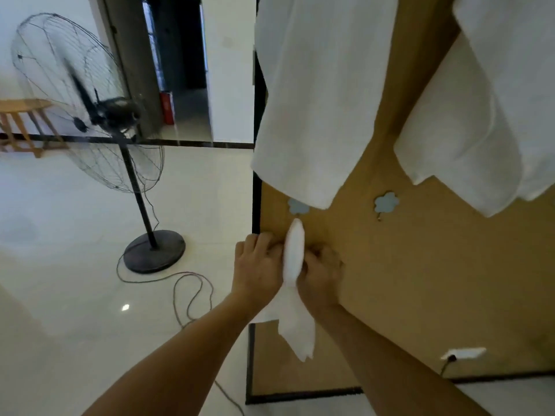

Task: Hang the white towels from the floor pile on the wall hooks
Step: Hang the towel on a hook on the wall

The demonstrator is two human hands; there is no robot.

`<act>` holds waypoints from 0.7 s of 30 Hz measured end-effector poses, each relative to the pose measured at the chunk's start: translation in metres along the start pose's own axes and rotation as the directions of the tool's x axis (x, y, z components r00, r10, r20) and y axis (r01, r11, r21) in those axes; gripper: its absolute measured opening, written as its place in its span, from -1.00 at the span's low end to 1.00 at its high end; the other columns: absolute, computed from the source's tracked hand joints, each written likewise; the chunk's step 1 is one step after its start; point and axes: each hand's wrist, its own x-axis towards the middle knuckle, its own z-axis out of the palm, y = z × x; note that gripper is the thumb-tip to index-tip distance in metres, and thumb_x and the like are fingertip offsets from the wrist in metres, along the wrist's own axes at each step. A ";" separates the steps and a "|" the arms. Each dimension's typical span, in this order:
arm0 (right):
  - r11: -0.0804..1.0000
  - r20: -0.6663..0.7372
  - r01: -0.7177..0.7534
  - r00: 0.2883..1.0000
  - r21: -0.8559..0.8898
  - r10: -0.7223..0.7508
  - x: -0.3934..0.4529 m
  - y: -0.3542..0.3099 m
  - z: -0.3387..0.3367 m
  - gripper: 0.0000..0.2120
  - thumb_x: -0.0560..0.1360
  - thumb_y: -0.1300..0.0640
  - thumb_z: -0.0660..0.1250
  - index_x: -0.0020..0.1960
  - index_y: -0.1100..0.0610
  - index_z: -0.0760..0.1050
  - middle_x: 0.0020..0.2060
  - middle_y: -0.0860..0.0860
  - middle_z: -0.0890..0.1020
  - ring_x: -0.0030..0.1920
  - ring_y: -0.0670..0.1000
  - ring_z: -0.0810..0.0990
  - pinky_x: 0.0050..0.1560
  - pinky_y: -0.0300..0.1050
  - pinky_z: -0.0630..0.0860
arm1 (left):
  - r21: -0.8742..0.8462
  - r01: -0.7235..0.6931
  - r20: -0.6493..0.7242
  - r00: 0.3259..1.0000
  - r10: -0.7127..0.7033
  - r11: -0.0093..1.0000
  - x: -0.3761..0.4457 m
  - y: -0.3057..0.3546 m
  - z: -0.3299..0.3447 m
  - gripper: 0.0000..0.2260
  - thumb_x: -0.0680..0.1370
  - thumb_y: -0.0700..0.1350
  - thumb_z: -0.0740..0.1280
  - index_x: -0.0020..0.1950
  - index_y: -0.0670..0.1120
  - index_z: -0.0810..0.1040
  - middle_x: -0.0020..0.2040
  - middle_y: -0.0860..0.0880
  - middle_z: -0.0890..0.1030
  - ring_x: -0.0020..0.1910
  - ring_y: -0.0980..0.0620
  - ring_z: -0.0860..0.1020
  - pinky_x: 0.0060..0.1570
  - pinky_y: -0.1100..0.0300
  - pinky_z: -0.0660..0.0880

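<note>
Two big towels, one [318,94] by the board's [435,265] left edge and another [480,115] to its right, hang high on it. A fan [90,103] stands left of the board. Both hands, left [259,265] and right [321,271], curl their fingers around a small towel [293,250], pinched between them just below the left blue hook [298,206]; its tail hangs under the wrists. A second hook [386,202] sits to the right.

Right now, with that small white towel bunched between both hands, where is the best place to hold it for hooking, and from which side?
Probably at the gathered fold of the small white towel, just below its rounded top, one hand on each flank, as the left hand and right hand grip it now. The fold stands upright beneath the blue flower hook, and the loose tail hangs down, so pinching from both sides leaves the top free.
</note>
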 end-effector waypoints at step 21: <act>0.845 0.287 -0.526 0.797 -0.100 0.531 -0.102 0.011 -0.178 -0.63 0.61 0.08 0.20 0.41 0.00 0.44 0.15 0.09 0.64 0.04 0.11 0.63 0.05 -0.04 0.57 | -0.410 -0.279 0.371 0.818 0.439 0.868 -0.016 0.096 -0.085 -0.68 0.58 -0.09 0.24 0.32 -0.07 0.54 0.23 -0.08 0.56 0.17 -0.09 0.54 0.13 0.05 0.52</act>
